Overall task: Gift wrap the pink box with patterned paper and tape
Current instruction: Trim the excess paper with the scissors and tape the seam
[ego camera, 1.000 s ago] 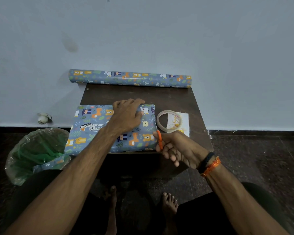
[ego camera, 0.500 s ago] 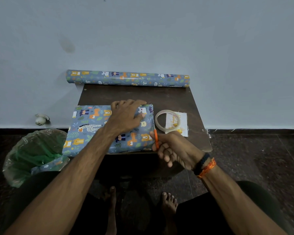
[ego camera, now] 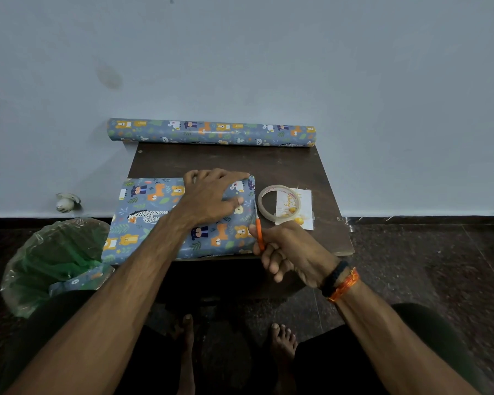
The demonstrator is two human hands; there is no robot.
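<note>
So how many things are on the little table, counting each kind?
Wrapped box: 1
Roll of wrapping paper: 1
Roll of tape: 1
Card: 1
Orange-handled cutter, held in the right hand beside the box: 1
Total: 5

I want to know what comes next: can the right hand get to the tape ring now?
Probably not straight away. The tape ring lies just past the right hand with nothing between them, but that hand is gripping the orange scissors, so its fingers are busy.
</note>
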